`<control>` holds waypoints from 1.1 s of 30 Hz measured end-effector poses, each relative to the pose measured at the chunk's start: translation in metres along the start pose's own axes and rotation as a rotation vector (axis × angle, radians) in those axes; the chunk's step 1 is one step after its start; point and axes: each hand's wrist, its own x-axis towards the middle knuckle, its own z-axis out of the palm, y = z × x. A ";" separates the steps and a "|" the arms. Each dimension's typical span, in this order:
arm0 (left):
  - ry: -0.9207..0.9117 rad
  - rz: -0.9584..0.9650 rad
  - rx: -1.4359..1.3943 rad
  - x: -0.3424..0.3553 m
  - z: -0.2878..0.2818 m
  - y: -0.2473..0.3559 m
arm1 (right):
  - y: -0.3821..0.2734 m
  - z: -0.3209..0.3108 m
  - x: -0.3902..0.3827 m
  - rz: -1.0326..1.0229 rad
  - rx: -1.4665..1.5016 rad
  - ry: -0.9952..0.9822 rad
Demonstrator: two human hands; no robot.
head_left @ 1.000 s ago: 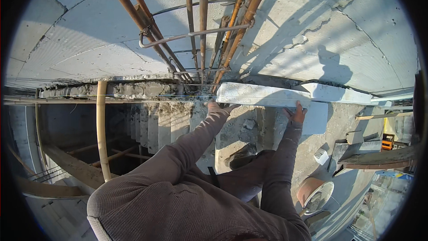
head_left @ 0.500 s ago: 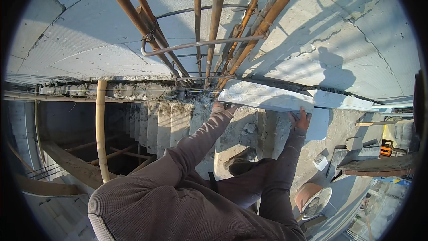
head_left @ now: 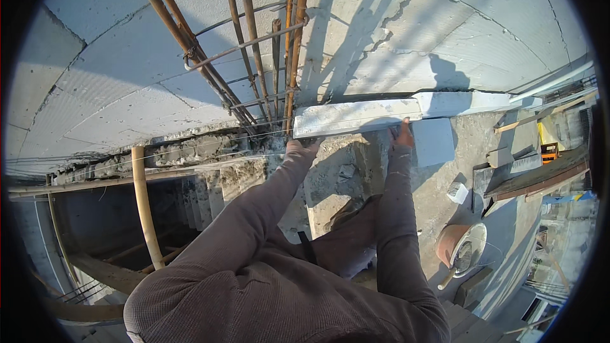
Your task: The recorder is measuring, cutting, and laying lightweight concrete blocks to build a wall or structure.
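Note:
A long white aerated concrete block (head_left: pixel 356 118) lies along the wall base, its left end beside the steel bars. At the lower left corner of the block, my left hand (head_left: pixel 304 147) grips its near edge, fingers partly hidden beneath. My right hand (head_left: pixel 401 134) is at the lower right end, fingers pressed on the near face. Another white block (head_left: pixel 460 103) continues the row to the right, almost touching the first. A thin string (head_left: pixel 254 138) stretches along the row. Below my right hand, a pale block (head_left: pixel 433 142) rests on the ledge.
Rusty reinforcing bars (head_left: pixel 251 38) rise at the wall. To the left, a bamboo pole (head_left: pixel 145 209) stands by a dark stairwell opening (head_left: pixel 121 206). A mortar bucket (head_left: pixel 452 248) sits at right, near a broken white block piece (head_left: pixel 457 193) and a curved plank (head_left: pixel 540 174).
The held block has settled lower and sits more in line with the block at its right. My view has turned, so the bars appear further left. Both hands stay on the block.

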 end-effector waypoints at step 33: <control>-0.430 -0.339 2.534 -0.027 -0.228 0.134 | 0.119 0.073 -0.109 -0.050 -0.407 -0.309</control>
